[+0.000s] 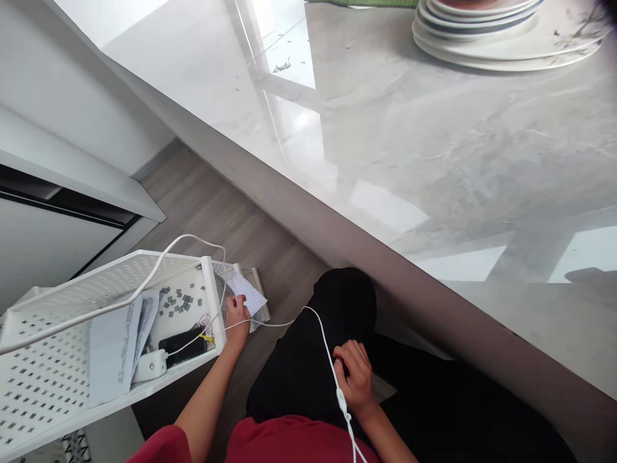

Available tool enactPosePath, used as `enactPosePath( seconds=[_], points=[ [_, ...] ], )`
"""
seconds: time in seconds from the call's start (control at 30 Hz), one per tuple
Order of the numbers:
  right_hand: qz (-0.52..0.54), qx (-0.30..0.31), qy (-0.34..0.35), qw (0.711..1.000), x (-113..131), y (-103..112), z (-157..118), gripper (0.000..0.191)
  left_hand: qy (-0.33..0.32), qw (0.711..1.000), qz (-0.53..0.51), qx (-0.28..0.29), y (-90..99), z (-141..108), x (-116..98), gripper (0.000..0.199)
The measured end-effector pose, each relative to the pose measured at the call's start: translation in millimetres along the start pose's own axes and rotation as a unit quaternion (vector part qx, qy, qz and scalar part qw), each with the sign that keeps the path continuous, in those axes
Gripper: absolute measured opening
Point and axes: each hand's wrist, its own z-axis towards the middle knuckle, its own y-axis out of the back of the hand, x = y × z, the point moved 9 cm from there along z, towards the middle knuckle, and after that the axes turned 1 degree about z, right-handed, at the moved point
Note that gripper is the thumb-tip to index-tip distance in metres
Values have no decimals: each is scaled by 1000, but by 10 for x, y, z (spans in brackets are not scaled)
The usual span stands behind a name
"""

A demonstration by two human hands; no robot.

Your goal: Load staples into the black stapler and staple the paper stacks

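My left hand [236, 323] reaches down beside the end of a white perforated trolley basket [206, 292]. Its fingers are curled, and a sheet of white paper [249, 294] lies right against them. What the fingertips hold, if anything, is hidden. My right hand [355, 378] rests over my lap with its fingers curled in and nothing visible in them. A thin white cable [324, 337] runs past its thumb and across to the basket side, passing over my left wrist.
The basket holds papers [116, 347], a white charger [152, 366], a dark flat object [183, 344] and small grey squares [179, 302]. A thick white cable [139, 289] arches over it. A glossy grey table [385, 141] carries stacked plates [448, 54]. A white cabinet [72, 173] stands left.
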Motion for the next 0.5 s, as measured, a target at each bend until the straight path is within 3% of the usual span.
enactPosePath(
  seconds=[0.13, 0.27, 0.5],
  points=[
    [1, -10, 0, 1000, 8, 18, -5, 20, 64, 993, -81, -49, 83, -61, 131, 35],
    [3, -5, -7, 1000, -7, 5, -13, 20, 40, 997, -72, 7, -57, -112, 82, 39],
    [0, -6, -11, 1000, -15, 14, -12, 20, -16, 986, 121, 118, -428, -187, 30, 69]
  ],
)
